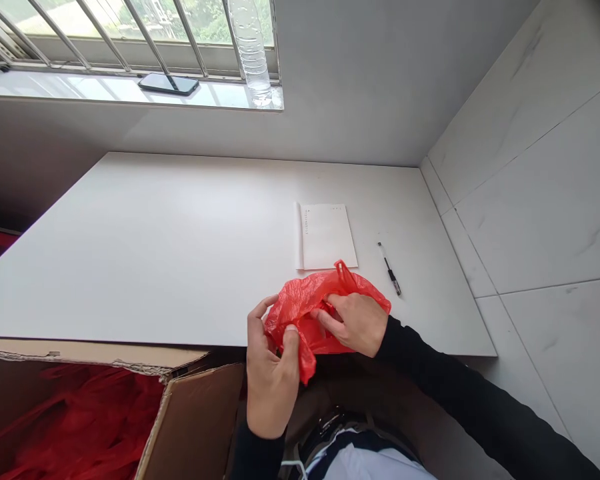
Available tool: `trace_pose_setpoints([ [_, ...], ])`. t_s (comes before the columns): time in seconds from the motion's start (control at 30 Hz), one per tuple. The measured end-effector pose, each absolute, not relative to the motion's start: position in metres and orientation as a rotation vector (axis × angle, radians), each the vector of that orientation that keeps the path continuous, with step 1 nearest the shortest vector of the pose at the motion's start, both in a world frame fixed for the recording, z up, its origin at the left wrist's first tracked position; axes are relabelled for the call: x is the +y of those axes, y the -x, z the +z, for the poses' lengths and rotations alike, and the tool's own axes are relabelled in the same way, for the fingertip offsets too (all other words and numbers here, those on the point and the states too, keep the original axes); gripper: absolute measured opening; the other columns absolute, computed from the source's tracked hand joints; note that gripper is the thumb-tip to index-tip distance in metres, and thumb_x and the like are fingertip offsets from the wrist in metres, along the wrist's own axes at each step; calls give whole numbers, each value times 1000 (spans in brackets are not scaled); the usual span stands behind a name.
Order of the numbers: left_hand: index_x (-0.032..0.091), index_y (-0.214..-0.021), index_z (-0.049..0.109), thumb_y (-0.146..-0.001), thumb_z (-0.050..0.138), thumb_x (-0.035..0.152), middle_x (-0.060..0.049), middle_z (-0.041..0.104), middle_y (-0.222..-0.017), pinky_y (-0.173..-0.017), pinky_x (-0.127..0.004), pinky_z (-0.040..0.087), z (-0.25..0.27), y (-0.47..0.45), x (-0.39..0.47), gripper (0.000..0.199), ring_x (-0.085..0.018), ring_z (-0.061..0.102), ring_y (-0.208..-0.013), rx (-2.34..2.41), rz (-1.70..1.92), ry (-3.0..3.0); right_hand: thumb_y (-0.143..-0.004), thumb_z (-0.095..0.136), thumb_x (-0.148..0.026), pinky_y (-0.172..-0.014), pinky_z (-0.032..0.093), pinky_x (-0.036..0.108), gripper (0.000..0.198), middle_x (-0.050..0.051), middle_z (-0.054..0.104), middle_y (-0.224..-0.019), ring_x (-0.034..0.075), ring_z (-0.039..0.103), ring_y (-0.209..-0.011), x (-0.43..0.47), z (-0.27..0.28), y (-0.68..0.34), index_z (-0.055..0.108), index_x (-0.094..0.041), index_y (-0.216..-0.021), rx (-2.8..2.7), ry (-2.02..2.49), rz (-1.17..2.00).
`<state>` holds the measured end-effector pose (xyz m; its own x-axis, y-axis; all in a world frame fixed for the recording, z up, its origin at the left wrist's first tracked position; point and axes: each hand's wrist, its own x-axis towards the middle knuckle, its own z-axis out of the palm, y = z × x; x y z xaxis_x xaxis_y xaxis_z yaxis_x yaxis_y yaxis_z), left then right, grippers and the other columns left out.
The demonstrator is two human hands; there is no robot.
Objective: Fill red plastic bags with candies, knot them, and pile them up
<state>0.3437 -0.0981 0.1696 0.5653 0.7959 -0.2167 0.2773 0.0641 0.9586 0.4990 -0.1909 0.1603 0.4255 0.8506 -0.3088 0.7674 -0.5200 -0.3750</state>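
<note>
A crumpled red plastic bag (pixel 300 297) is held up at the front edge of the white table, its mouth partly spread. My left hand (pixel 273 373) is closed on the bag's left side, with the thumb in front and the fingers behind. At the right, my right hand (pixel 357 320) reaches into the mouth, thumb and forefinger bent against the red film. Its other fingers are hidden, and what lies inside the bag cannot be made out.
On the white table (pixel 180 240) lie a paper pad (pixel 327 237) and a black-and-clear pen (pixel 390 270). A cardboard box (pixel 195 417) with red plastic bags (pixel 85 420) stands front left. The barred window's sill carries a phone (pixel 169 84) and a clear bottle (pixel 253 53). A tiled wall borders the right.
</note>
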Motion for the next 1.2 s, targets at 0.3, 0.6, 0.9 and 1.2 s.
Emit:
trace_pose_setpoints([
  [0.3, 23, -118, 59, -84, 68, 35, -4, 67, -101, -67, -20, 52, 173, -349, -82, 37, -15, 65, -84, 866, 545, -913, -101, 44, -23, -55, 28, 31, 19, 7, 71, -83, 21, 68, -72, -199, 153, -499, 62, -18, -104, -1671, 2422, 783],
  [0.6, 25, -121, 52, -76, 72, 27, -1, 67, -95, -77, -27, 53, 185, -349, -91, 49, -16, 66, -79, 847, 456, -1155, -95, 43, -17, -53, 29, 30, 36, 8, 71, -81, 24, 66, -66, -194, 164, -498, 52, -15, -130, -1780, 2440, 839],
  [0.9, 28, -125, 53, -82, 63, 20, 0, 64, -104, -62, -18, 48, 167, -349, -86, 45, -8, 55, -69, 835, 467, -1143, -94, 48, -21, -58, 39, 32, 51, 10, 72, -87, 28, 69, -74, -193, 155, -495, 42, -17, -144, -1817, 2490, 909],
  [1.2, 30, -132, 51, -86, 71, 29, -4, 67, -112, -77, -25, 56, 160, -347, -86, 51, -15, 67, -89, 825, 488, -1124, -98, 37, -19, -61, 42, 32, 34, 11, 72, -84, 28, 70, -74, -183, 143, -505, 52, -16, -128, -1652, 2637, 811],
])
